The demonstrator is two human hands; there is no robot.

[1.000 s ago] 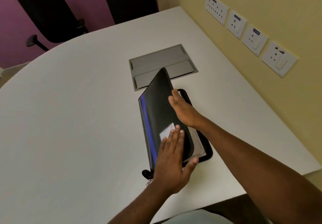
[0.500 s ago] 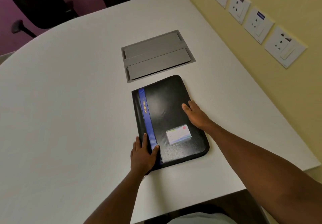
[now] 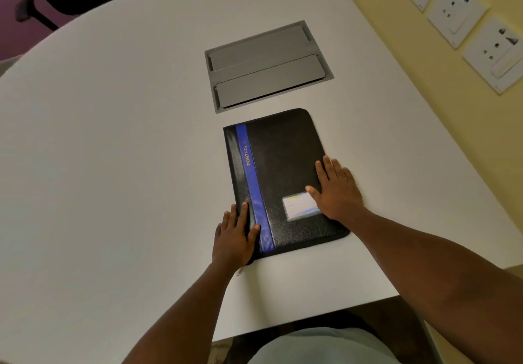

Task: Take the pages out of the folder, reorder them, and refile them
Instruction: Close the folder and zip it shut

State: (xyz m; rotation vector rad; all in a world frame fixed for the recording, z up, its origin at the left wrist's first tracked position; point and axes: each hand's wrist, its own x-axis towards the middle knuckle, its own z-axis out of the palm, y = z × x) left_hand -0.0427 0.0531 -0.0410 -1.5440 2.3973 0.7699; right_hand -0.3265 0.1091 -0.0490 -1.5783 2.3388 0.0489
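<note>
Both hands are flat on the folder (image 3: 283, 176) now, nothing gripped. Left hand (image 3: 235, 239) lies along the spine edge at the near-left corner, fingers straight, thumb reaching toward the blue stripe (image 3: 254, 188). Right hand (image 3: 336, 191) is palm-down on the cover's right side, fingers spread, thumb touching the little card window (image 3: 300, 205).

Big change: a second ago the cover was standing up, half open, with the right hand behind it and the left pushing on the front. Half a second ago it was already down, and since then the right hand has slid further onto the cover, so it looks like they're pressing it shut.

Folder sits closed on the white table (image 3: 113, 165), just in front of the grey cable hatch (image 3: 268, 66), apart from it. No loose pages visible anywhere.

My guess is the pages are back inside and this is the wrap-up. A zipper pull (image 3: 239, 271) seems to poke out under the left wrist, so zipping might be what's left, though I can't tell if it's zipped.
</note>
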